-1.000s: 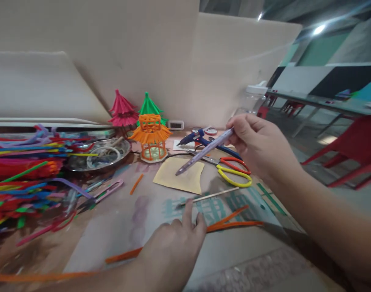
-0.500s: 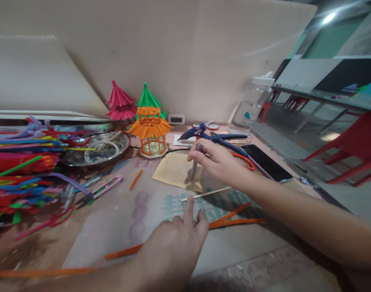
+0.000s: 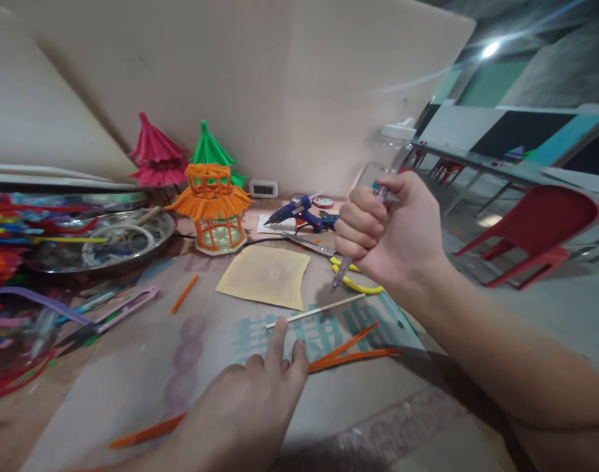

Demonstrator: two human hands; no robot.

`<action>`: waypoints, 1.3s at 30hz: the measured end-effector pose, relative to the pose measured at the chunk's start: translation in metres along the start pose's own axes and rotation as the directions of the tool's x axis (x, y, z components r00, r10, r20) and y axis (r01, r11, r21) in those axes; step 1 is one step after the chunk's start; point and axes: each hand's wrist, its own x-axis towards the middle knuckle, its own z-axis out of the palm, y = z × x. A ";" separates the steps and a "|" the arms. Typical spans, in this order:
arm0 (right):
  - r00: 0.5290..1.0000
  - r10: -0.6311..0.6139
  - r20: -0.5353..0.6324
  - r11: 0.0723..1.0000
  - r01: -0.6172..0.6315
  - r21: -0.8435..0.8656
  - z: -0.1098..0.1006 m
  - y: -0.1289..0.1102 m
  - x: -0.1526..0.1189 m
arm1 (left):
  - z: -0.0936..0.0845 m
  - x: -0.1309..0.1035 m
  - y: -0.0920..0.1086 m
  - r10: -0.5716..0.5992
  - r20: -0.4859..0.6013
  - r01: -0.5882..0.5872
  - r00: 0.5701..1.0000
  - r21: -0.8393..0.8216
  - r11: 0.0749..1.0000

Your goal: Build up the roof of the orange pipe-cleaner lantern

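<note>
My left hand (image 3: 245,400) rests low on the work mat (image 3: 147,367), index finger stretched out onto the left end of a thin wooden stick (image 3: 324,307). Its thumb stands apart, and the other fingers are bent. My right hand (image 3: 388,226), raised to the right of a tan square sheet (image 3: 265,275), is closed in a fist around a translucent purplish pen-like tool (image 3: 343,272). The tool's narrow end points down and left, above the stick's right end. Orange pipe cleaners (image 3: 353,354) lie to the right of my left fingers. Another orange strip (image 3: 147,432) lies beside my left wrist.
Behind stand orange (image 3: 213,203), green (image 3: 206,144) and pink (image 3: 154,154) pipe-cleaner pavilions. A blue glue gun (image 3: 297,211), yellow-handled scissors (image 3: 363,283) and a bottle (image 3: 392,154) are at the back right. A metal tray (image 3: 58,262) and pink-handled scissors (image 3: 127,311) lie left.
My right hand has lifted off the tan sheet toward the right, its grip on the tool now a fist. The view has swung right. My left finger stays on the stick.
</note>
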 end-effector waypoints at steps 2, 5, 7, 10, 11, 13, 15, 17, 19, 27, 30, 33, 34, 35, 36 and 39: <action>1.000 -0.023 0.008 0.999 0.024 -0.047 -0.002 0.000 -0.001 | -0.002 0.001 -0.001 0.007 0.045 -0.007 0.999 -0.016 1.000; 1.000 -0.030 0.007 0.997 0.031 -0.066 -0.002 0.000 -0.001 | -0.005 0.001 0.000 -0.011 0.074 0.014 0.997 -0.037 0.999; 1.000 -0.021 -0.011 0.998 0.021 -0.051 -0.003 0.000 -0.001 | -0.006 0.000 0.001 -0.022 0.055 0.024 0.998 -0.040 0.999; 0.999 -0.023 -0.041 0.999 0.022 -0.034 -0.003 0.001 0.002 | -0.004 -0.002 0.002 -0.022 0.019 0.022 1.000 -0.027 0.999; 0.998 -0.033 -0.048 0.999 0.031 -0.041 -0.003 0.002 0.002 | -0.003 -0.003 0.002 -0.023 0.009 0.024 1.000 -0.020 1.000; 0.996 -0.060 -0.064 0.995 0.054 -0.087 -0.001 0.003 0.003 | -0.001 -0.004 0.002 -0.030 -0.021 0.030 0.999 -0.001 1.000; 0.993 -0.093 -0.079 0.984 0.080 -0.157 0.001 0.005 0.002 | 0.000 -0.004 0.003 -0.035 -0.049 0.035 0.998 0.011 0.999; 0.992 -0.107 -0.069 0.973 0.090 -0.213 0.004 0.010 -0.001 | 0.000 -0.003 0.002 -0.027 -0.057 0.027 0.998 0.009 1.000; 0.998 -0.059 0.004 0.973 0.059 -0.222 0.007 0.019 -0.008 | -0.002 -0.003 0.001 -0.014 -0.046 0.015 0.999 0.003 1.000; 0.982 0.098 0.160 0.985 -0.074 -0.154 0.012 0.069 -0.042 | -0.005 -0.007 0.006 -0.053 -0.042 0.051 0.998 -0.054 0.997; 0.992 0.071 0.103 0.966 -0.043 -0.254 0.013 0.081 -0.045 | -0.008 -0.005 0.006 -0.053 -0.005 0.052 0.999 -0.080 0.995; 0.986 0.044 0.158 0.929 0.018 -0.370 0.011 0.089 -0.046 | -0.012 -0.004 0.004 -0.027 0.033 0.031 0.999 -0.104 0.994; 0.978 0.020 0.207 0.901 0.072 -0.428 0.010 0.091 -0.045 | -0.012 -0.004 0.003 -0.016 0.042 0.020 0.999 -0.117 0.993; 0.963 -0.015 0.268 0.866 0.147 -0.479 0.009 0.092 -0.045 | -0.013 -0.005 0.003 -0.003 0.042 0.009 0.999 -0.131 0.991; 0.940 -0.054 0.337 0.824 0.232 -0.516 0.008 0.094 -0.045 | -0.012 -0.005 0.003 0.003 0.039 0.002 0.999 -0.145 0.989; 0.859 -0.125 0.496 0.718 0.423 -0.553 0.007 0.098 -0.047 | -0.008 -0.008 0.005 -0.018 -0.005 0.017 1.000 -0.182 0.983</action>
